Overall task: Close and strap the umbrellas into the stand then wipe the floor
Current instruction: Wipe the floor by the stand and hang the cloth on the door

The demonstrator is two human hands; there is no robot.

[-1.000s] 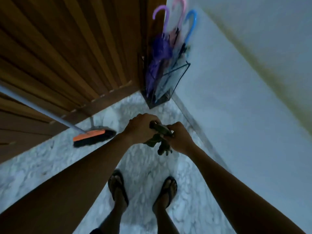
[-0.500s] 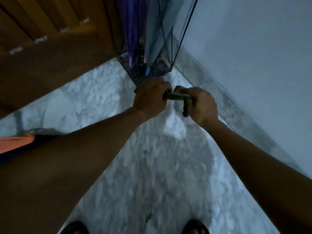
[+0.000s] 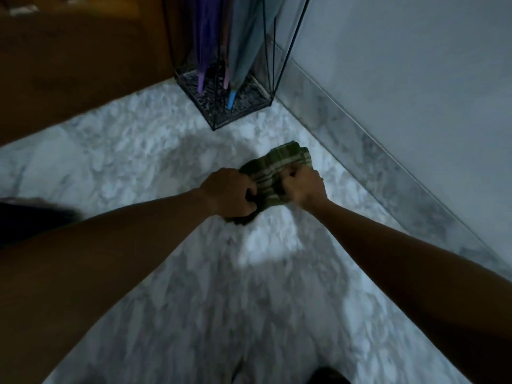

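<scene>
A green striped cloth point(image 3: 277, 167) lies spread on the marble floor point(image 3: 210, 273), a short way in front of the stand. My left hand point(image 3: 230, 194) grips its near left edge and my right hand point(image 3: 303, 187) grips its near right edge. The black wire umbrella stand point(image 3: 257, 106) sits in the corner. Three closed umbrellas stand in it: a purple one point(image 3: 205, 37), a pink-tipped one point(image 3: 226, 79) and a grey one with a blue tip point(image 3: 243, 45). Their handles are out of view.
A wooden door point(image 3: 83, 65) fills the upper left. A pale wall point(image 3: 415, 79) with a marble skirting point(image 3: 374, 162) runs along the right. A dark brush head point(image 3: 33, 220) sits at the left edge. The dark toe of a sandal point(image 3: 327, 375) shows at the bottom.
The view has dropped closer to the floor. The cloth, held bunched between both hands in the air, now lies opened out on the floor in front of the stand.
</scene>
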